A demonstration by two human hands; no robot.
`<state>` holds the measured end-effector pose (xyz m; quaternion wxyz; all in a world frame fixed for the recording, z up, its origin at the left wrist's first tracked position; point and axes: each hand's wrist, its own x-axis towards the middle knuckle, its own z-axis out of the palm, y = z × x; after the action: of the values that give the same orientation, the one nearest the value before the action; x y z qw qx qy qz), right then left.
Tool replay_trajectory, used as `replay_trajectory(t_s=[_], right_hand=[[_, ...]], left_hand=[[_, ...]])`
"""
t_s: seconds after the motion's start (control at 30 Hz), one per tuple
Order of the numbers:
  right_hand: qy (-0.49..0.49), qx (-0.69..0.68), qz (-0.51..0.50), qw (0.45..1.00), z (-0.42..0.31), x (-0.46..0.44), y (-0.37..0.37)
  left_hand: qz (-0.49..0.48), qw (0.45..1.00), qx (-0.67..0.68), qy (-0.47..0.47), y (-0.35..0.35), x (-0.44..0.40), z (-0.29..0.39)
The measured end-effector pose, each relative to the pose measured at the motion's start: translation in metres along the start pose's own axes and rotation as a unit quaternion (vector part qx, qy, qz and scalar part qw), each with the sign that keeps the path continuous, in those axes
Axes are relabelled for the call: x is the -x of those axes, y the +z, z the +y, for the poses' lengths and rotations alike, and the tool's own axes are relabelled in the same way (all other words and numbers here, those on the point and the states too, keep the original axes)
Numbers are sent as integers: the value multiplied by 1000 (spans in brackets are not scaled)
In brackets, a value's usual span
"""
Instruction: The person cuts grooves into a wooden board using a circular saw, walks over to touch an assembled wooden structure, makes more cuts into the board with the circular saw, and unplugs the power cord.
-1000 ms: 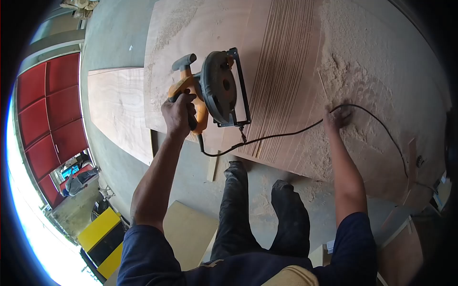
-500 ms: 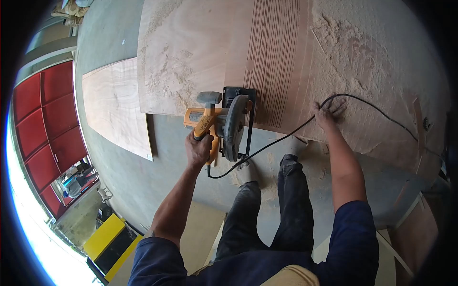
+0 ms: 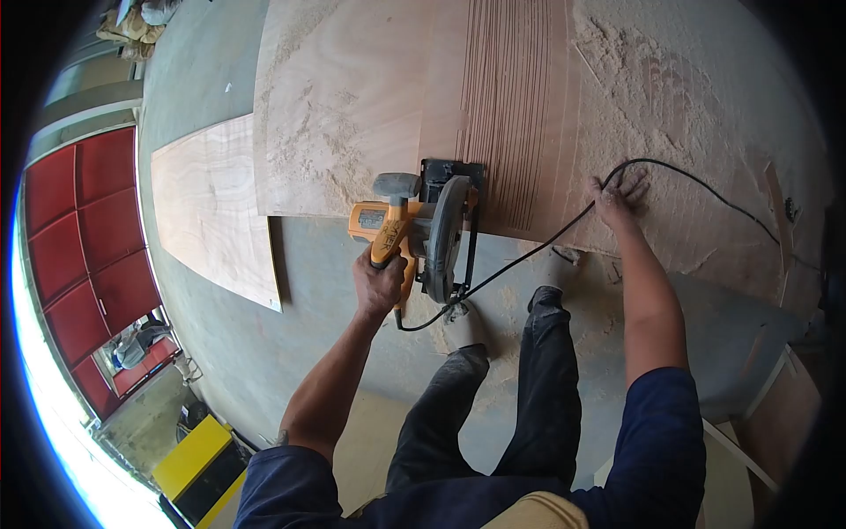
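My left hand (image 3: 379, 280) is wrapped round the rear handle of an orange and grey circular saw (image 3: 441, 231). The saw's black base plate (image 3: 453, 176) rests at the near edge of a large plywood sheet (image 3: 370, 115), beside a band of parallel cut grooves (image 3: 507, 115). My right hand (image 3: 622, 196) lies on the sawdust-covered part of the sheet, fingers spread. The saw's black cable (image 3: 546, 244) loops from the handle up to that hand and passes by its thumb; whether the thumb pinches it I cannot tell.
Sawdust (image 3: 634, 97) covers the sheet's right side, where a narrow wood strip (image 3: 775, 212) lies. A smaller plywood piece (image 3: 211, 207) is at the left. My feet stand on the grey floor (image 3: 344, 256). Red panels (image 3: 97, 256) and a yellow-black object (image 3: 198, 458) are farther left.
The saw and my left hand have shifted slightly right along the sheet's edge. My right hand has slid a little right, and the cable loop has moved with it.
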<state>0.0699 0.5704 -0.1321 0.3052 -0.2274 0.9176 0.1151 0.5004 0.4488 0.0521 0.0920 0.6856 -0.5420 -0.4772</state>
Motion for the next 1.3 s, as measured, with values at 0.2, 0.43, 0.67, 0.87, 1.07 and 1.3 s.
replay_trajectory(t_s=[0.2,0.43,0.67,0.87,1.07,1.3], right_hand=[[-10,-3,15,1000,2,2,1],[-19,-5,3,1000,6,-4,5],[-18,-9,-2,1000,6,-7,6],[-20,-16,-9,1000,3,-1,-1],[-25,3,-12,1000,5,-1,0],[-30,-30,13,999,18,-14,23]], left_hand=[[45,995,-22,82,4,-2,-5],[51,997,-3,54,10,-25,10],[56,995,-17,85,19,-50,37],[66,994,-23,80,24,-72,63],[74,991,-32,104,31,-95,93],[83,988,-53,115,39,-123,120]])
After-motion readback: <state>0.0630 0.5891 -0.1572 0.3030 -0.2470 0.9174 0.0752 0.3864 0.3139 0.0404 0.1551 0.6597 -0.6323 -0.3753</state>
